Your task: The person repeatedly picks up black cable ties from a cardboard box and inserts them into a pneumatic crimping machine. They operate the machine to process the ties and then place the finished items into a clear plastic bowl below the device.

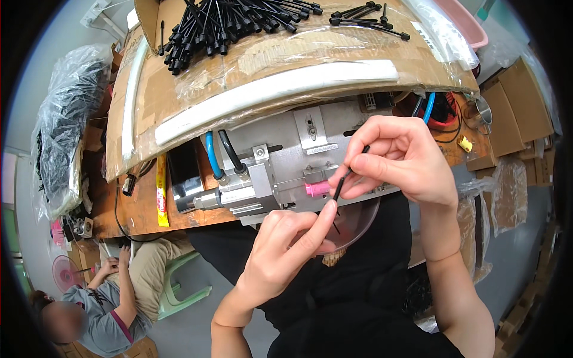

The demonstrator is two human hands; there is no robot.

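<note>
A thin black rod with a thicker sleeve-like part [340,187] is held at a slant in front of my body. My right hand [404,160] pinches its upper end between thumb and fingers. At its lower end my left hand [285,246] is closed, the index fingertip against the rod. A thin dark tip shows below that fingertip. Just behind the hands is a metal fixture [286,149] with a pneumatic cylinder [258,184] and a pink block [317,189]. Under the hands sits a translucent bowl [360,222], partly hidden by them.
A cardboard sheet [197,98] covers the bench's back, bearing a heap of black rods [224,27] and a few loose ones [370,21]. Blue and black hoses [213,154] rise from the cylinder. A yellow packet [162,191] lies left. Another person [110,304] sits at lower left.
</note>
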